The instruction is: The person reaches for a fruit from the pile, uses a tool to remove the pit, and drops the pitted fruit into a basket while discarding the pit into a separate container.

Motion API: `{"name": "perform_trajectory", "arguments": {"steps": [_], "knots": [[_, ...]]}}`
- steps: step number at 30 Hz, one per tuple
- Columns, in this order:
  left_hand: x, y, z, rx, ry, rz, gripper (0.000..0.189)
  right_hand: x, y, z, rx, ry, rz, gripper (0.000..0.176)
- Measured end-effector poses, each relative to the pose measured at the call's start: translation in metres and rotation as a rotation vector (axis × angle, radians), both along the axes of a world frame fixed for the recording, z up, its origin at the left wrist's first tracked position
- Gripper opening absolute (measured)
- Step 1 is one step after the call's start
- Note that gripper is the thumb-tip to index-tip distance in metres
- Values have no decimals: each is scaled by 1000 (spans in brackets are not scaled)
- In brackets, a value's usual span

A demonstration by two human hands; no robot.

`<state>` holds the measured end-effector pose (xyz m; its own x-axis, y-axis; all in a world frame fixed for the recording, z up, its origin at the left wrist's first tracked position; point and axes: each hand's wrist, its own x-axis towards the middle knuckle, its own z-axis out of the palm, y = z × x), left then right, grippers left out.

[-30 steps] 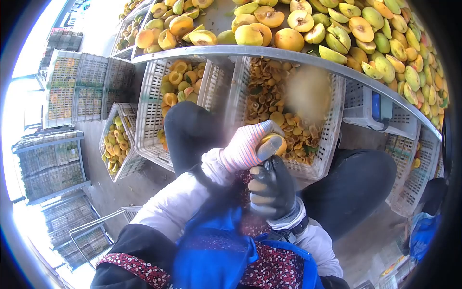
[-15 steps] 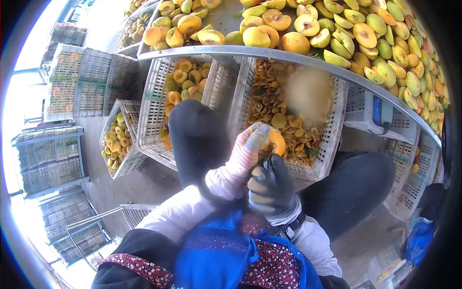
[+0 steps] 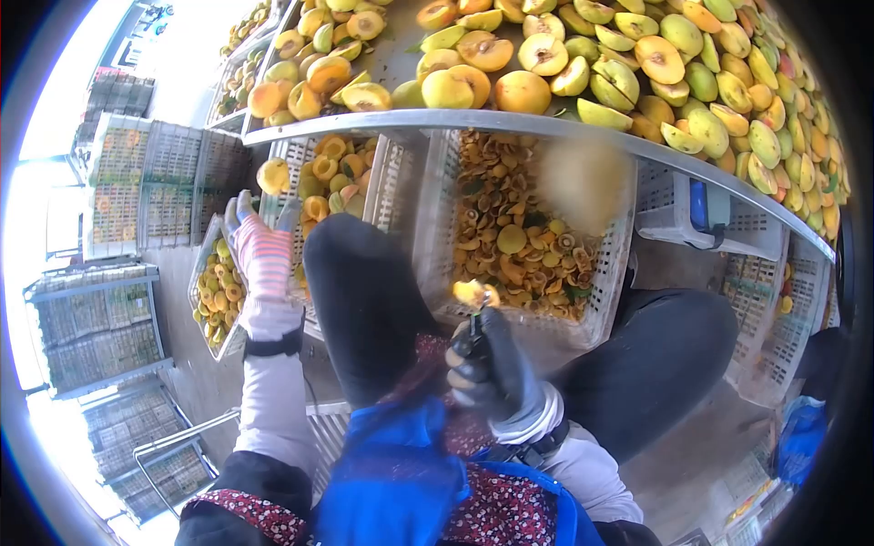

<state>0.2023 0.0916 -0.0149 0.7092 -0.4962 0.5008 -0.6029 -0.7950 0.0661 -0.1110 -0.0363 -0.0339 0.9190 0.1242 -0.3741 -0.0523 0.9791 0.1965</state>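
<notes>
My left hand [image 3: 261, 238], in a pink-and-grey striped glove, is stretched out at the left with its fingers apart. A yellow peach half [image 3: 273, 176] is just beyond its fingertips, apparently in the air, over the edge of a white crate [image 3: 393, 168] of peach halves. My right hand [image 3: 496, 364], in a dark grey glove, is closed around a small black-handled tool [image 3: 471, 335]. A piece of orange peach flesh [image 3: 473, 293] sits at its tip, hiding the blade. In front of that hand stands a white crate [image 3: 605, 282] of peach scraps [image 3: 510, 241].
Cut peaches [image 3: 637, 59] are heaped on a metal-edged table [image 3: 391, 120] across the front. My knees [image 3: 364, 282] flank the scrap crate. A smaller crate of peach halves [image 3: 218, 287] stands on the left floor, near stacked crates [image 3: 168, 182]. A blurred pale spot covers part of the view.
My left hand has left the right one and swung out left, letting go of the peach half. My right hand has moved slightly down and left, still with the tool.
</notes>
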Motion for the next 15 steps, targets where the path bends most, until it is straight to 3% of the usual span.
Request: {"name": "perform_trajectory", "arguments": {"steps": [1, 4, 7, 9, 11, 12, 14, 15], "knots": [[-18, -16, 6, 21, -58, -64, 49, 1, -2, 6, -63, 61, 24, 47], [-96, -82, 3, -94, 395, -321, 52, 1, -4, 6, -99, 78, -8, 42], [-147, -148, -49, 309, 1164, -249, 44, -6, -9, 1, -164, 223, -130, 34], [-166, -182, -113, 638, 1071, -306, 47, -10, -17, 0, -276, 347, -197, 34], [-179, -200, -173, 856, 1095, -167, 56, -11, -19, 1, -1033, 497, -67, 34], [-182, -201, -205, 849, 1069, -104, 54, -12, -20, 2, -1369, 645, 24, 34], [-179, -192, -250, 804, 1028, -60, 53, -10, -25, 0, -929, 613, -86, 35], [-178, -194, -244, 769, 1014, -78, 52, -12, -30, -2, -565, 517, -168, 36]]}}
